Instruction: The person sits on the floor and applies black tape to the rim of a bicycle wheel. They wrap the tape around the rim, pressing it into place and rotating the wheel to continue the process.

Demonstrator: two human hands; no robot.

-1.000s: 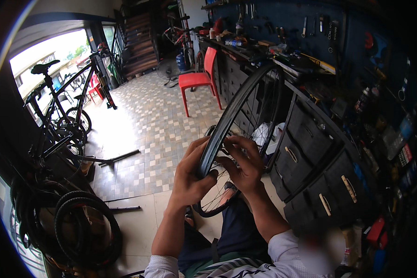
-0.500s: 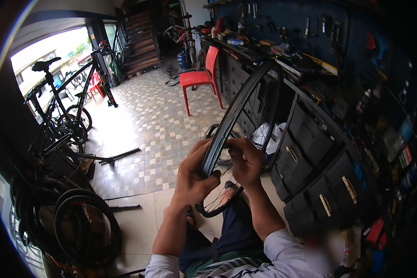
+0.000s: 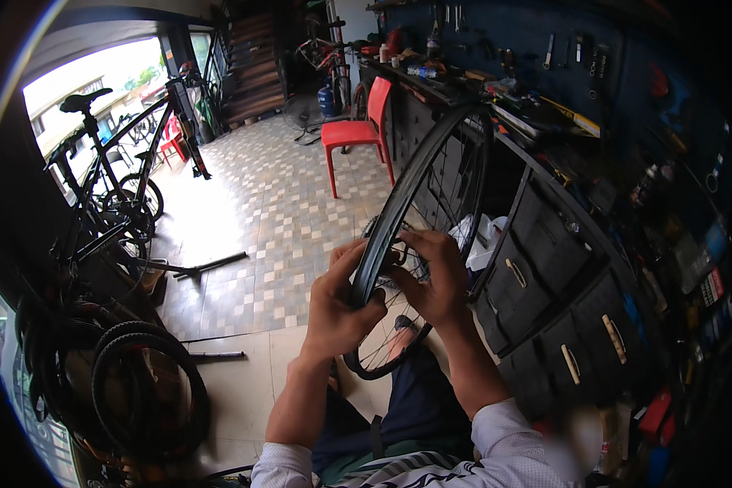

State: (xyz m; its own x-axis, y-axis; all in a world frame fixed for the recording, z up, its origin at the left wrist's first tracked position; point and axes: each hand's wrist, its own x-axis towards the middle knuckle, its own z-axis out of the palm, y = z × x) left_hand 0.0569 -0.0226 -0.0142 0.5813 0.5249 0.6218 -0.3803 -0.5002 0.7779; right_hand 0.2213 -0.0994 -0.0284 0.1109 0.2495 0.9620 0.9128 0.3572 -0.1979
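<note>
A black bicycle wheel [image 3: 419, 167] with thin spokes stands tilted in front of me, its far end leaning up to the right. My left hand [image 3: 340, 305] is closed round the near part of the rim from the left, thumb across it. On the spoke side, my right hand [image 3: 437, 276] is closed, its index finger and thumb close to the rim's inner edge. A small dark curved piece shows between those fingers; what it is I cannot make out. The lower end of the wheel hangs in front of my legs.
A red chair [image 3: 354, 134] stands ahead on the tiled floor. Dark drawers [image 3: 537, 244] and a cluttered workbench run along the right, beneath wall-hung tools. At left are a bicycle [image 3: 122, 150] and a pile of tyres [image 3: 150, 350]. A black bar [image 3: 211, 265] lies on the floor.
My right hand has shifted its fingers, the index finger now stretched up towards the rim and the thumb lower. My left hand keeps its grip; the wheel has barely moved.
</note>
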